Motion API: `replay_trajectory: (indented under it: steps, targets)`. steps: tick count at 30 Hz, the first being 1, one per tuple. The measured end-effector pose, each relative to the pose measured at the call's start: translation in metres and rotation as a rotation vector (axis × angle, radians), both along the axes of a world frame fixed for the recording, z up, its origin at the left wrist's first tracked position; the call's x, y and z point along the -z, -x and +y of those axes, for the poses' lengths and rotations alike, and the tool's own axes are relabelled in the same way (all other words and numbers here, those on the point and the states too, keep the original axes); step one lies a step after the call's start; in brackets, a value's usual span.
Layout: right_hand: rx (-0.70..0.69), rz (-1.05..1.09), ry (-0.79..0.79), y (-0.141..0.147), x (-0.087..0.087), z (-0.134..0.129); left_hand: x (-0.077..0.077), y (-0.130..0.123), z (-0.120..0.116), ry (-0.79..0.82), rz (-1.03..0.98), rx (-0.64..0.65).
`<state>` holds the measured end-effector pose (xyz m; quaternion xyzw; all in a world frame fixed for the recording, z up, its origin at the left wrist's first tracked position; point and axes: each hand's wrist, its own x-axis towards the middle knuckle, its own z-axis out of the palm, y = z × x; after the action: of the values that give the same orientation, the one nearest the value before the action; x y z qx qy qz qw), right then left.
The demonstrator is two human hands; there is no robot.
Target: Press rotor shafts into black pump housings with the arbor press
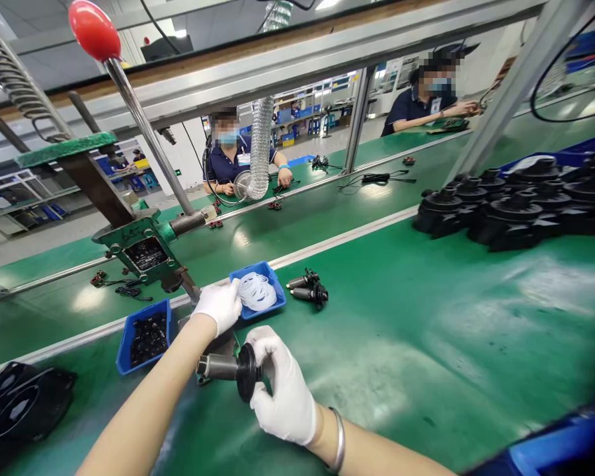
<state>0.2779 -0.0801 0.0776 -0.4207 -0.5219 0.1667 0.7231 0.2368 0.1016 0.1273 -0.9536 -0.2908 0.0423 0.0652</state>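
Observation:
My right hand (282, 390), in a white glove, grips a rotor-like part by its black disc (246, 372). The part's dark grey cylinder (221, 367) points left. My left hand (221, 307), gloved too, is at the left edge of a blue tray (282, 301) of white rubber rings (258, 292). Its fingers are together against the rings; whether they pinch one is hidden. Two similar rotor parts (310, 291) lie right of that tray. A second blue tray (123, 357) of small black pieces (149, 337) stands left of my left wrist.
A green lever press (146, 248) with a red knob (94, 30) rises behind my left hand. Black pump housings (506, 211) crowd the right side; a black frame (30, 403) lies at left. Across the conveyor, two masked co-workers (228, 155) handle parts.

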Motion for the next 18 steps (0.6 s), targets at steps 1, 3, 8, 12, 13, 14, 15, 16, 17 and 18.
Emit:
replay_trajectory:
  steps: [1, 3, 8, 12, 13, 14, 15, 16, 17, 18]
  targets:
    - [-0.001, -0.001, 0.003, 0.000, 0.000, 0.000, -0.001, -0.003, 0.000, 0.008, -0.011, 0.010]
    - [-0.004, -0.002, 0.002, 0.000, -0.002, -0.001, -0.004, -0.006, 0.001, 0.022, -0.038, 0.014]
    - [-0.006, 0.021, 0.002, -0.001, -0.002, 0.000, -0.012, 0.034, -0.006, 0.007, -0.174, -0.017]
    - [-0.012, 0.188, 0.053, -0.001, 0.004, 0.009, 0.001, 0.101, -0.018, 0.150, -0.808, -0.130]
    - [-0.011, 0.243, 0.068, 0.000, 0.006, 0.012, 0.005, 0.112, -0.017, 0.199, -1.016, -0.213]
    - [-0.009, 0.293, 0.083, 0.000, 0.008, 0.014, 0.007, 0.117, -0.015, 0.246, -1.203, -0.288]
    - [-0.008, 0.336, 0.095, 0.001, 0.010, 0.016, 0.008, 0.117, -0.010, 0.289, -1.343, -0.342]
    - [-0.012, 0.368, 0.106, 0.002, 0.011, 0.017, 0.007, 0.112, -0.002, 0.334, -1.442, -0.370]
    - [-0.022, 0.390, 0.117, 0.002, 0.012, 0.018, 0.005, 0.103, 0.008, 0.386, -1.500, -0.371]
    - [-0.033, 0.404, 0.123, 0.003, 0.013, 0.019, 0.002, 0.091, 0.019, 0.443, -1.510, -0.356]
